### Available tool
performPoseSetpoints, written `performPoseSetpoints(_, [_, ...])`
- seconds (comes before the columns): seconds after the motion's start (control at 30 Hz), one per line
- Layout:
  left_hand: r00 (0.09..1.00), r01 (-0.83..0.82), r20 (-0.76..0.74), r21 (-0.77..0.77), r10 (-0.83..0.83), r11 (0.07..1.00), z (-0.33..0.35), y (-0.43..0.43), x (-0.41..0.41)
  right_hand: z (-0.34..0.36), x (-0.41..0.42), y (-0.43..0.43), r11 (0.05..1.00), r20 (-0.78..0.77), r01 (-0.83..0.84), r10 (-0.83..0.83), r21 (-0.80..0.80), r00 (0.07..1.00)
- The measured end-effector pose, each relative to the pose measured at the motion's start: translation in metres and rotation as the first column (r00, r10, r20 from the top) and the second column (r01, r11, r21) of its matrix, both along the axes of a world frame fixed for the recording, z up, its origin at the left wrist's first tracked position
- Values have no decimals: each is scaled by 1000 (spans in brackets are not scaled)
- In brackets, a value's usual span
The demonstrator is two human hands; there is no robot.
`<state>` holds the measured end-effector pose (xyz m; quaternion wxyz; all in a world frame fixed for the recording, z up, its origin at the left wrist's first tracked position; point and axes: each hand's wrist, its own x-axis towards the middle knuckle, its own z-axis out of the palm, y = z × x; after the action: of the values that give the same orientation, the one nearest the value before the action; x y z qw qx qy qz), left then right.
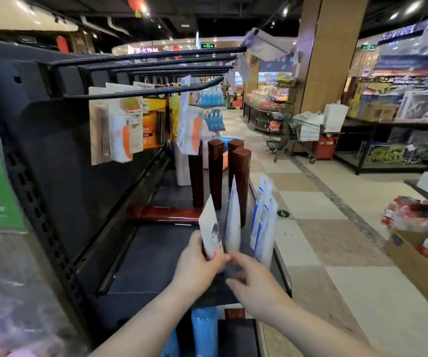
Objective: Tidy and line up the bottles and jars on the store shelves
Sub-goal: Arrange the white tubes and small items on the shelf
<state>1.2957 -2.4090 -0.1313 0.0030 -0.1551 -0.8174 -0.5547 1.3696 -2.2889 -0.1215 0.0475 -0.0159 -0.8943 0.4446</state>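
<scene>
With our left hand (198,262) we pinched the foot of the tube (211,225), which rose leaning left at the shelf (143,256) front, our right hand (252,279) close beside, too blurred to tell its grip.

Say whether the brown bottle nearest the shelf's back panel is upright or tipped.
Tipped: the brown bottle lies flat on the shelf, beside upright bottles.

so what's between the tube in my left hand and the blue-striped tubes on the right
In the head view, a plain white tube stands upright between the printed tube and the blue-striped tubes.
</scene>
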Motion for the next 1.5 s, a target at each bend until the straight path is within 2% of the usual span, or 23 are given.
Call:
performPoseSetpoints(0.13, [999,39,3,-73,-39,997,-3,6,-1,-2,-4,10,1000,37,-8,8,-10,999])
performPoseSetpoints(0.3, [984,173,59,-136,-167,975,8,7,3,-3,-8,12,997,73,-52,56,-50,996])
performPoseSetpoints(0.53, [993,43,111,-163,-25,986,20,12,6,-1,-5,19,998,105,-68,69,-14,992])
performPoseSetpoints(0.77, [971,147,219,-219,-98,965,18,21,16,-7,13,32,992,86,-110,105,55,991])
performPoseSetpoints(0.87, [967,167,228,-246,-110,955,15,23,14,-7,17,36,993,76,-114,111,35,991])
performPoseSetpoints(1.07, [978,124,190,-173,-90,977,4,22,12,-6,16,38,994,53,-107,106,26,993])
performPoseSetpoints(1.23, [981,116,173,-142,-91,983,0,22,13,-2,17,40,999,1,-38,38,-24,999])
performPoseSetpoints(1.37, [968,173,200,-93,-152,980,0,18,18,2,22,38,999,-39,7,-8,-35,999])
performPoseSetpoints(1.43, [962,201,202,-72,-183,977,0,14,20,5,25,39,1000,-84,22,-22,2,996])
performPoseSetpoints(1.5, [984,119,143,-60,-110,991,2,6,16,11,29,36,999,-133,-14,20,47,991])
